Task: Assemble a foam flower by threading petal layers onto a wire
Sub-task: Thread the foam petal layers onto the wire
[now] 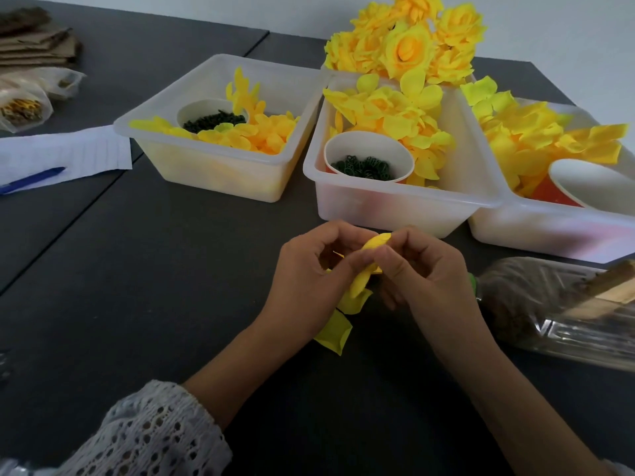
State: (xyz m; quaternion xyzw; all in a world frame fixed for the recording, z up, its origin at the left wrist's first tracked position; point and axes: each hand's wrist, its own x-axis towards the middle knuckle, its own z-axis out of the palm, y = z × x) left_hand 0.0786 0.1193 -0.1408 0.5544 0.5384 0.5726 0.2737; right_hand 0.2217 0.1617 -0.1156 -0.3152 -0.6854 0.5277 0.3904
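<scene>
A: Petals (364, 273) are being pinched between both hands over the near table (171, 269); left hand (309, 269) and right hand (422, 269) are curling fingers round them. Wire isn't showing.

B: Keep the holes lined up, I'd say, gripping near the centre.

A: Farther off, left tub (220, 173) is holding petals and a cup (192, 109) of dark bits; middle tub (395, 204) likewise; right tub (549, 231) is holding petals and a cup whose contents I can't see.

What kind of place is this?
Probably a craft worktable for making fake flowers: plastic tubs full of yellow petals, a pile of finished yellow flowers, and paper cups holding small green parts.
</scene>
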